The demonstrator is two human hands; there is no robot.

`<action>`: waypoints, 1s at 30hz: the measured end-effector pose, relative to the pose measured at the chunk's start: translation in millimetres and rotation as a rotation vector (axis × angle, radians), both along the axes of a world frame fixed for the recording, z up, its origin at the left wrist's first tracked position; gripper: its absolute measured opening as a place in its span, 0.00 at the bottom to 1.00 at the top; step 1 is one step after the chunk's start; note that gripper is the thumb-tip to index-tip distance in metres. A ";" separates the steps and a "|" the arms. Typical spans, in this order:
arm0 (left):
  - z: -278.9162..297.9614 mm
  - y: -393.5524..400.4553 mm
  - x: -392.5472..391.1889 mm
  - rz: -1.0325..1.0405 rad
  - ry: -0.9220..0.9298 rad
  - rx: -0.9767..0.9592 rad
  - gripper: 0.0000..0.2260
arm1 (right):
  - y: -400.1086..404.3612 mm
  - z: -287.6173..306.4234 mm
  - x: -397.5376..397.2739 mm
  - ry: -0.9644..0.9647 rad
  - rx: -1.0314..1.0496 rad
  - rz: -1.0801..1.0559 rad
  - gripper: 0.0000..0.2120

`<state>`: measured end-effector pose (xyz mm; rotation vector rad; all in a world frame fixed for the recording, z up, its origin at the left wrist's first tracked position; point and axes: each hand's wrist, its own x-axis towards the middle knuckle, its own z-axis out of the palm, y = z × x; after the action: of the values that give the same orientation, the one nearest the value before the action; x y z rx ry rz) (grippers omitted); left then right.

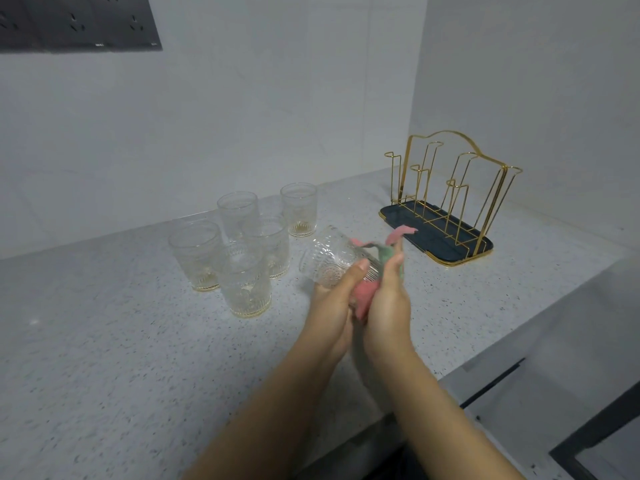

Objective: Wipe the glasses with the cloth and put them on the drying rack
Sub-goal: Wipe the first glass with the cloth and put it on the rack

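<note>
Holding one embossed glass [332, 259] tilted on its side above the counter, the left hand [332, 306] wraps the lower body, thumb laid along the wall. Right hand [386, 303] clasps a pink and green cloth [367, 292] against the base end of the glass; cloth ends stick up past the fingers. Judgement: tilting exposes the base and side to the cloth while the left hand steadies and can turn the glass. Hands slightly blurred, so finger detail under the cloth cannot be told.

Five more glasses [242, 244] stand upright in a tight cluster to the left, some touching or overlapping in view; probably the unwiped queue, kept within left-hand reach.

Drying rack [446, 199], gold wire prongs over a dark tray, sits to the right near the wall corner, no glass on it. Judgement: task at an early stage.

Surface: pale speckled countertop [104, 341]. Light tiled walls behind and right; dark panel [76, 22] upper left; dark-framed edge at lower right, unidentified.
</note>
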<state>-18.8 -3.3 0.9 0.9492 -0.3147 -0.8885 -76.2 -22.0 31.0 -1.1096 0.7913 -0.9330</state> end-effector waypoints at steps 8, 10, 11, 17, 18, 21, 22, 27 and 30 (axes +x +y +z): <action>4.1 2.2 -7.5 -0.059 -0.114 -0.059 0.13 | 1.3 -5.0 -10.1 -0.011 -0.078 0.038 0.28; 5.6 4.5 -4.1 -0.122 -0.065 -0.045 0.20 | -5.2 3.7 -10.8 0.037 -0.233 0.038 0.27; 4.7 4.7 -0.9 -0.130 -0.100 -0.033 0.23 | -13.3 7.5 -11.8 0.027 -0.256 0.057 0.27; 2.2 11.8 3.5 -0.277 -0.471 0.167 0.28 | -51.3 13.0 -19.3 0.003 -0.232 0.127 0.23; 4.2 12.4 2.2 -0.313 -0.467 0.170 0.27 | -55.2 14.5 -20.7 -0.037 -0.173 0.149 0.24; 7.3 12.7 2.2 -0.354 -0.526 0.193 0.34 | -63.3 20.3 -26.8 -0.110 -0.136 0.235 0.34; 10.7 13.9 2.7 -0.371 -0.529 0.190 0.33 | -63.5 19.8 -26.7 -0.101 -0.163 0.231 0.36; 20.9 24.7 11.5 -0.568 -0.313 0.110 0.28 | -52.5 17.6 -26.1 0.042 -0.444 0.025 0.29; 20.4 26.6 9.8 -0.710 -0.040 -0.050 0.35 | -53.0 20.4 -27.4 -0.003 -0.457 0.019 0.26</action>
<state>-8.9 23.2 21.3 0.8126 -0.7299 -1.4987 -103.6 -75.0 51.4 -1.5068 0.5744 -1.1317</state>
